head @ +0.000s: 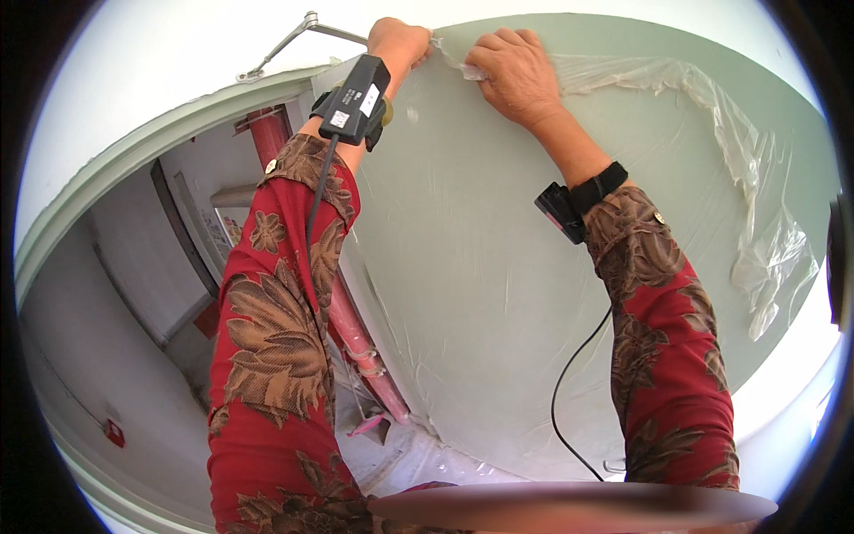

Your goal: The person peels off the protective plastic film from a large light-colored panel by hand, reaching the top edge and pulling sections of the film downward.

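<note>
A pale green door leaf (467, 267) fills the middle and right, with clear plastic film (734, 160) over much of its face. The film's loose, crumpled edge runs below the door's upper edge and hangs down at the right. My right hand (517, 80) is closed on a bunched piece of this film. At the door's upper left corner, my left hand (398, 43) has its fingers curled on the film's edge, their tips partly hidden. A short crumpled strip of film spans the gap between my hands.
A metal door-closer arm (280, 45) reaches from the green door frame (153, 127) toward the door's top. Beyond the doorway stand red pipes (353, 327) and a pink-edged dustpan (370, 425). A black cable (557, 387) hangs beside my right sleeve. A red wall box (115, 432) is at lower left.
</note>
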